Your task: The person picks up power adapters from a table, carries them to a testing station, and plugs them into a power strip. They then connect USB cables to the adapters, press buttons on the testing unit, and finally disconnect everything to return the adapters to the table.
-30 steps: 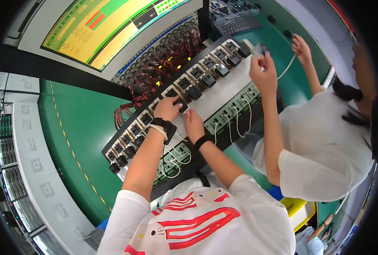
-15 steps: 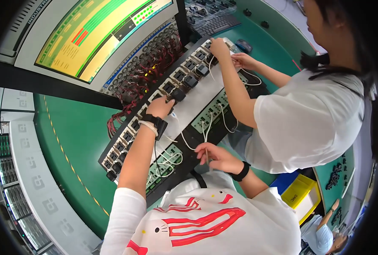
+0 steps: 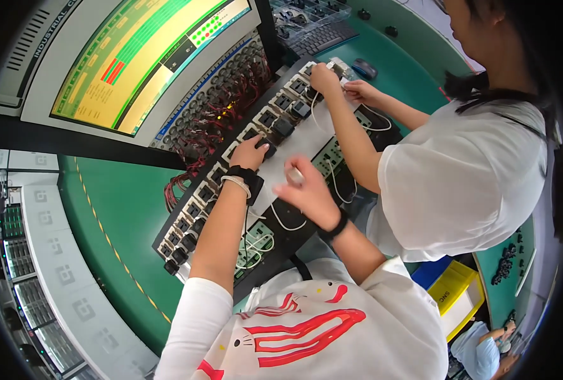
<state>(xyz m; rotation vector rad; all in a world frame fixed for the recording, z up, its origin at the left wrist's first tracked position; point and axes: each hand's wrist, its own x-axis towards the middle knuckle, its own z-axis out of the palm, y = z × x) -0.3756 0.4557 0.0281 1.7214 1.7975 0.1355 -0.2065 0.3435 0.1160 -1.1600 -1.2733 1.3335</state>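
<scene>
A long strip of sockets (image 3: 192, 210) runs diagonally across the bench, with black power adapters (image 3: 282, 126) plugged in along it. My left hand (image 3: 248, 154) is closed on one black power adapter (image 3: 268, 149) at the strip's middle; its far fingers are partly hidden. My right hand (image 3: 310, 196) is raised over the pale surface in front of the strip, smeared by motion. Its fingers are curled round something small and pale that I cannot make out. White cables (image 3: 286, 226) hang below it, and more lie coiled over a green circuit board (image 3: 257, 246).
To the right, a co-worker's hands (image 3: 326, 81) handle the strip's far end and a white cable. A lit monitor (image 3: 148, 63) stands behind dense red wiring (image 3: 226, 104). A keyboard (image 3: 322, 40) and mouse (image 3: 364, 68) lie at the back; a yellow bin (image 3: 454, 288) sits at right.
My right hand has risen from the bench's near edge toward the strip. My left hand stays at the same adapter, shifting slightly. The view has moved a little; the co-worker's hands remain at the far end.
</scene>
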